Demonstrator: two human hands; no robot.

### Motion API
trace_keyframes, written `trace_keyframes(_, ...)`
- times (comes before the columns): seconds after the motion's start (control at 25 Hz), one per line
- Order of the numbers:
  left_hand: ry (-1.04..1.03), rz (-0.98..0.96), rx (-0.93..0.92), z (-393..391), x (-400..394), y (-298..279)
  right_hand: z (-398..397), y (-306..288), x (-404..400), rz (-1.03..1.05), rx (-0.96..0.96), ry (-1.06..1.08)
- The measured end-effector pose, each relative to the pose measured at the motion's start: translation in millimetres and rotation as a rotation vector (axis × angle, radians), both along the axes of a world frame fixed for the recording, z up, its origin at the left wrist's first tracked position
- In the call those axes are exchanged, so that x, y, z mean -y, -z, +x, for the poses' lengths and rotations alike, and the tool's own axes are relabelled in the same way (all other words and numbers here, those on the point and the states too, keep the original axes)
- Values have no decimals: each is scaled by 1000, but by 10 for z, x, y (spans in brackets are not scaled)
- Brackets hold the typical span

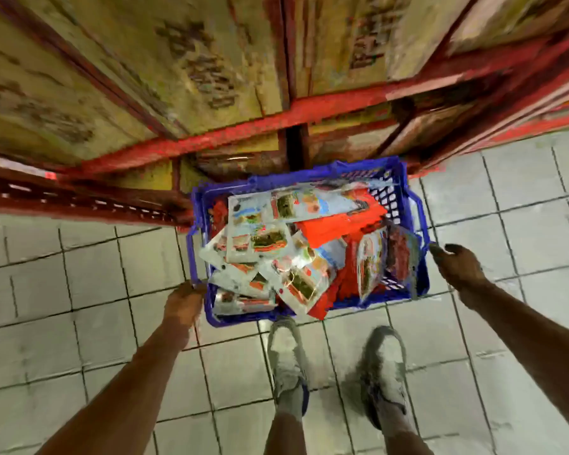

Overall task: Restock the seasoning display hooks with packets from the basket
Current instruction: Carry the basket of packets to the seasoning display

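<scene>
Standing over a tiled floor [79, 290], the person faces red shelving [309, 108] loaded with cardboard boxes [145, 67]. At its foot, the blue basket [419, 224] sits on the tiles in front of the shoes [288, 359], heaped with seasoning packets [260, 238]. Left hand [184, 303] rests at the basket's near-left corner; its finger position cannot be determined through blur. Right hand [459, 262] hovers beside the right handle, fingers loosely curled, gripping nothing.

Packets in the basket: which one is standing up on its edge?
The packet by the basket's right wall, nearest the right hand. It stands upright; the others lie flat in a pile.
</scene>
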State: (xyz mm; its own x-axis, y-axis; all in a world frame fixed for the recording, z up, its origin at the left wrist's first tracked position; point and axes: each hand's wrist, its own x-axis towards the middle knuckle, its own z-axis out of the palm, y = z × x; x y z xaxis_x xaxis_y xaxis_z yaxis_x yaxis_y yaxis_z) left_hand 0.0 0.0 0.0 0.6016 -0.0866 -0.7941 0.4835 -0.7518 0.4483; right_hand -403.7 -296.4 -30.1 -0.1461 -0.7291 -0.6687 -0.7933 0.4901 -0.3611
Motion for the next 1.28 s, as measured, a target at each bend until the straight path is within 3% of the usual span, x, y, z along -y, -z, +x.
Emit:
trace_keyframes(0.12,-144,-96,-52,18,1,370,176,262,-33,-44,125,114)
trace_keyframes(0.28,-275,-133,-2,-54,52,641,279,481,-100,-194,118,231)
trace_keyframes(0.44,-225,20,196,-290,212,442,41,387,-146,-169,42,179)
trace_keyframes(0.56,-131,32,229,-563,401,46,-450,195,-354,-135,44,262)
trace_keyframes(0.8,162,-57,281,-1293,1115,-857,-1647,-791,-747,-166,67,553)
trace_keyframes(1.16,637,-187,288,-3060,2781,-2752,-3568,-3032,-1218,-261,-52,1056)
trace_keyframes(1.28,743,-308,239,-3766,3244,-3475,-4119,-3806,-1254,-307,-43,1193)
